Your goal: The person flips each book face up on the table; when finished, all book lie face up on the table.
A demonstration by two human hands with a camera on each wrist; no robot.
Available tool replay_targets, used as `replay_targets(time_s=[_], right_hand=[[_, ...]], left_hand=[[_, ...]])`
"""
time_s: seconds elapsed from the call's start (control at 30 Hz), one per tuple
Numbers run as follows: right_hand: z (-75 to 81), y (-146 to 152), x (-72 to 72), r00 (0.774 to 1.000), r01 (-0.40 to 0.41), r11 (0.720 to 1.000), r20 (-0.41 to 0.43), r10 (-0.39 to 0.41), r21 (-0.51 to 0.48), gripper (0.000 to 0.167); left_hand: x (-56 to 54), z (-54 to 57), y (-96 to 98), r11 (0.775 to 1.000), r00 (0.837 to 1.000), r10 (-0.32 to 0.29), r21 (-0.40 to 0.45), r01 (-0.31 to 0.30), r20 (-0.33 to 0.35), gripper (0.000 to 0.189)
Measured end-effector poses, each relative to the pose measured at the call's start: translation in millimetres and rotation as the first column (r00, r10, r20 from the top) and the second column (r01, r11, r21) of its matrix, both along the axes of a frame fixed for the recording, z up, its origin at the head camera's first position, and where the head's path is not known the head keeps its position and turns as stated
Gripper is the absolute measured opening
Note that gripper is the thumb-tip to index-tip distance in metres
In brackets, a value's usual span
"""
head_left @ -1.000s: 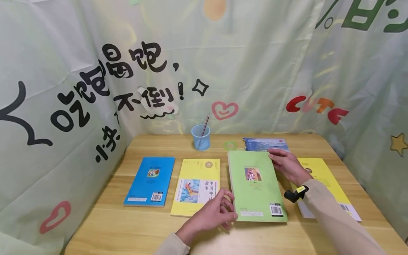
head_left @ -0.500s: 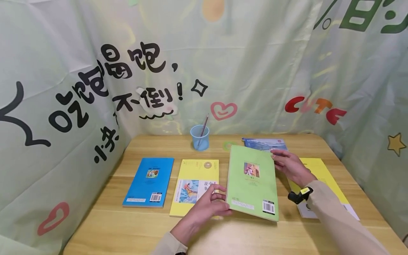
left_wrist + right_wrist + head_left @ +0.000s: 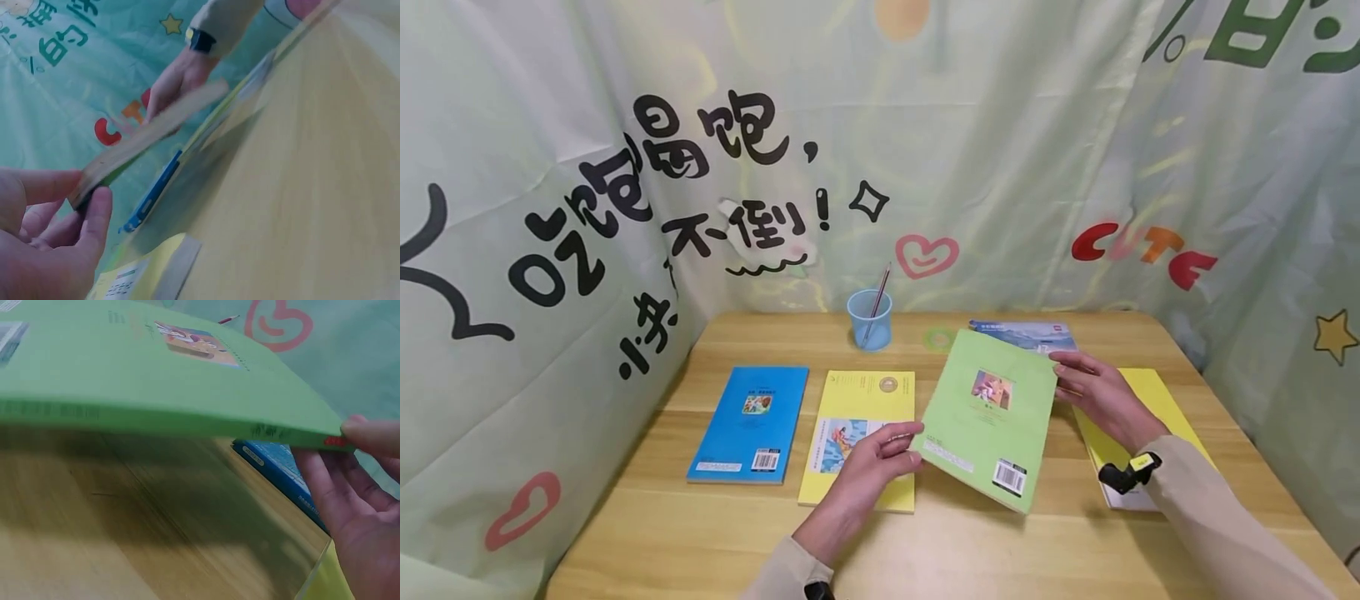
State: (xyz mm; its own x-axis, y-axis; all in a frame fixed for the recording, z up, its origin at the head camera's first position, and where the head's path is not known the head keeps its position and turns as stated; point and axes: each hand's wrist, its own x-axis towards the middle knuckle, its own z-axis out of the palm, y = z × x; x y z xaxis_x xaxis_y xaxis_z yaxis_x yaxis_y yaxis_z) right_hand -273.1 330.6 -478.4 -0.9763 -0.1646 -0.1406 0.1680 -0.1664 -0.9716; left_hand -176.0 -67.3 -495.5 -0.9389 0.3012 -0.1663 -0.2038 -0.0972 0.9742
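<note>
A green book [image 3: 977,433], back cover up with a small picture and a barcode, is held tilted above the table. My left hand [image 3: 867,471] pinches its lower left corner; in the left wrist view thumb and fingers [image 3: 97,215] lie on either side of the page edges. My right hand [image 3: 1112,404] grips the upper right corner at the spine, the thumb above and the fingers [image 3: 325,487] below in the right wrist view. Left of it a yellow book [image 3: 850,392] lies flat, partly behind my left hand. Another yellow book [image 3: 1157,400] lies under my right forearm.
A blue book [image 3: 748,425] lies at the left of the wooden table [image 3: 640,533]. Towards the back stand a blue cup [image 3: 871,325] with a pencil [image 3: 880,292], a green tape ring [image 3: 937,337] and a thin blue booklet [image 3: 1037,333]. Printed cloth [image 3: 1000,167] hangs behind.
Between my hands the green book has risen off the table and turned clockwise, its lower edge swinging left. My left hand has shifted slightly left and up, my right hand slightly right.
</note>
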Motion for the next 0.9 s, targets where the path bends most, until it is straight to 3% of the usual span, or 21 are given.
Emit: replay_targets(time_s=[0.2, 0.37, 0.53, 0.67, 0.8, 0.9], right_hand=[[0.4, 1.2, 5.3, 0.998, -0.012, 0.988, -0.059, 0.002, -0.156, 0.027], [0.8, -0.5, 4.6, 0.988, -0.065, 0.957, -0.154, 0.022, -0.282, 0.033], [0.9, -0.6, 0.6, 0.956, -0.190, 0.904, -0.283, 0.081, -0.383, 0.041], [2.1, 0.2, -2.3, 0.923, -0.279, 0.859, -0.367, 0.117, -0.428, 0.047], [4.7, 0.6, -4.6, 0.912, -0.318, 0.841, -0.385, 0.144, -0.438, 0.050], [7.1, 0.1, -4.6, 0.913, -0.309, 0.847, -0.385, 0.136, -0.433, 0.049]], left_hand=[[-7.5, 3.3, -4.0, 0.997, 0.994, 0.077, -0.015, -0.078, -0.075, 0.039], [-12.3, 4.1, -2.4, 0.987, 0.988, 0.133, 0.102, -0.124, -0.079, 0.037], [-16.1, 6.2, 0.2, 0.950, 0.979, 0.200, 0.253, -0.183, -0.045, 0.037], [-17.4, 8.3, 1.8, 0.920, 0.976, 0.218, 0.338, -0.197, -0.024, 0.040], [-18.0, 9.2, 3.0, 0.894, 0.971, 0.237, 0.391, -0.219, 0.003, 0.041], [-18.7, 9.6, 3.7, 0.881, 0.968, 0.250, 0.409, -0.238, 0.025, 0.038]])
